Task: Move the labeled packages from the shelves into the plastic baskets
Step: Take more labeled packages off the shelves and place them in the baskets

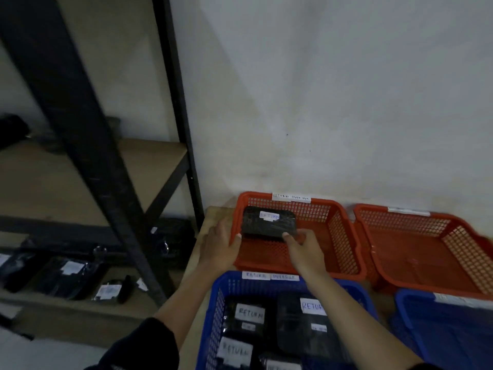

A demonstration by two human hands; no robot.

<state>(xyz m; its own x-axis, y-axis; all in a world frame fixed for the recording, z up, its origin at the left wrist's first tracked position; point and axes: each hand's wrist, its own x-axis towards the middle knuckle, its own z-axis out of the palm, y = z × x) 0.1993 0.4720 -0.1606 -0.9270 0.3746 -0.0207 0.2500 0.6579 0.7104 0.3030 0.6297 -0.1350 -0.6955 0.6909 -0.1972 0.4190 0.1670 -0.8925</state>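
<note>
Nearest the camera sits a blue basket (213,316), already loaded with several black packages bearing white RETURN labels; a dark sleeve (149,340) enters at the lower left. Beyond it, both forearms reach across to a red basket (344,236) tagged with a white strip at its far rim (291,197). The black package (268,221) in hand, with a RETURN label on its top face, is held over the rear left part of this red basket, tilted slightly and apparently not yet resting flat on the mesh floor. The left hand (221,243) supports its left end, with the palm outside the basket wall and the thumb at the package edge; the right hand (304,245) pinches the near right corner (fingers under the package are hidden, so full contact cannot be confirmed). A second red basket (453,263) to the right is seen empty, and a second blue one (416,329) shows only partly. More labeled packages (72,271) remain on the lower shelf (80,308) at left. To complete the step well, the person should lower the package level until it seats on the basket floor, keep the label upward, then withdraw the left hand over the rim without catching the wall.
</note>
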